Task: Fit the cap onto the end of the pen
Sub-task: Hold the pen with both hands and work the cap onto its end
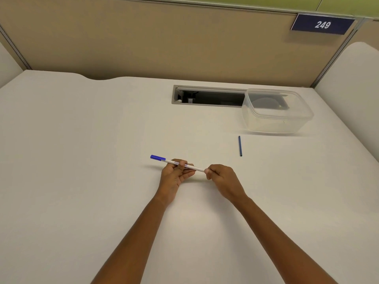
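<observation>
A white pen [195, 167] is held nearly level just above the middle of the white desk [82, 160]. A blue cap [158, 158] sits on its left end. My left hand [176, 175] grips the barrel near its middle, fingers curled over it. My right hand [222, 179] pinches the pen's right end; that tip is hidden by my fingers.
A thin dark blue stick [240, 146] lies on the desk to the right of the hands. Behind it stands a clear plastic container with a lid [276, 111], beside an open cable slot [209, 97]. Beige partition walls close off the back and right.
</observation>
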